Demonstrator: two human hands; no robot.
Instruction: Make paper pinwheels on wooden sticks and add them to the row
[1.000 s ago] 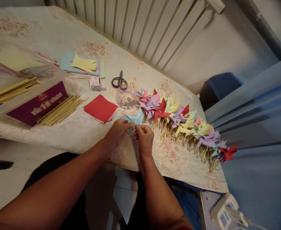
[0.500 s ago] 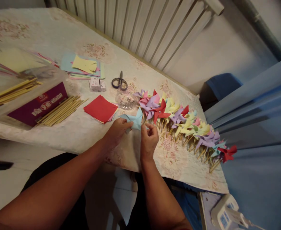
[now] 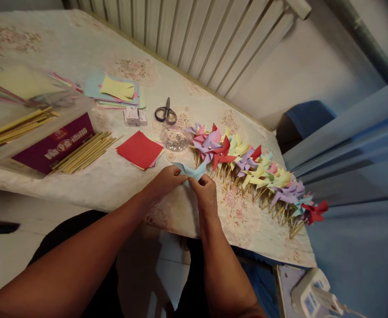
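Observation:
Between my two hands is a light blue paper pinwheel, its pointed blades curling upward. My left hand is closed on its left side, thumb pressed on the paper. My right hand pinches the near right part, its fingertips meeting the left ones at the middle. Whether a pin sits in the centre is hidden by the fingers. Just beyond lie a stack of red paper squares and a clear dish of small metal pins. Finished pinwheels on sticks lie in a row to the right.
Black-handled scissors, small white boxes and coloured paper sheets lie farther back. At left are loose sticks and a purple-labelled plastic box. A radiator borders the flowered tablecloth; a power strip sits lower right.
My right hand has moved left and drawn in toward my left hand. The blue paper has turned, with its blades now folded in more around the fingertips.

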